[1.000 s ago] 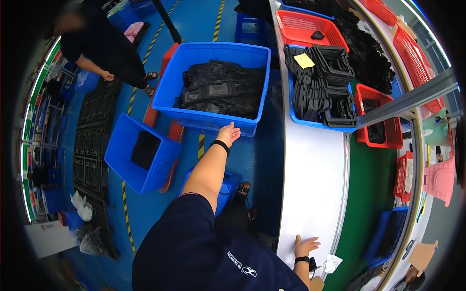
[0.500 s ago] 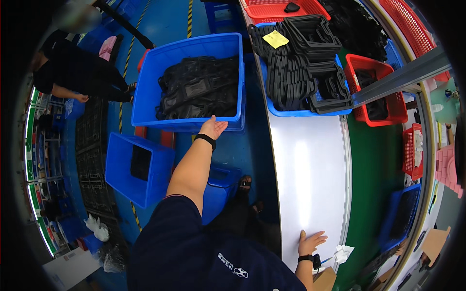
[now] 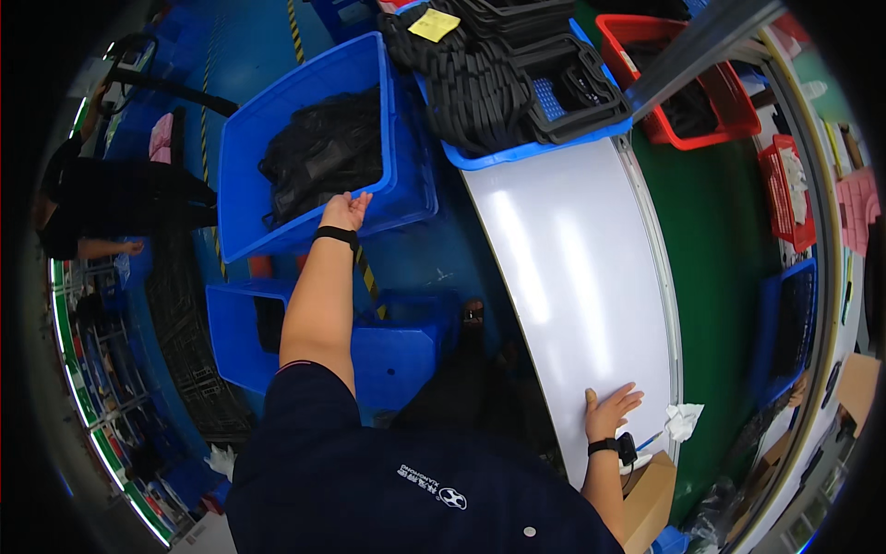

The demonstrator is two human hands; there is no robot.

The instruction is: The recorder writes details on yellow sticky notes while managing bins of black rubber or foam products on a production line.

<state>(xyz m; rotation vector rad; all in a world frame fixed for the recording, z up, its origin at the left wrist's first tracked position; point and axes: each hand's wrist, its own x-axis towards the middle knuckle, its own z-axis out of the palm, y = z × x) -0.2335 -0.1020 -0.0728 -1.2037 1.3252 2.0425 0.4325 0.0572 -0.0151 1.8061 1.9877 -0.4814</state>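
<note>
Left hand on the blue bin's rim, right hand flat on the white table

Far left, another person in dark clothes (image 3: 111, 208) crouches on the blue floor (image 3: 443, 258), well apart. The left hand (image 3: 344, 210) reaches out to the big blue bin (image 3: 406, 175) of black parts (image 3: 318, 157) — fingers loosely spread at the near rim, nothing held, the parts just beyond the fingertips. Smaller blue bins (image 3: 406, 355) sit beneath the arm, so it's tight there. The right hand (image 3: 609, 413) lies open, palm down on the white table (image 3: 572, 268) near its edge — bare surface ahead, crumpled tissue (image 3: 683, 420) just beside it.
</note>
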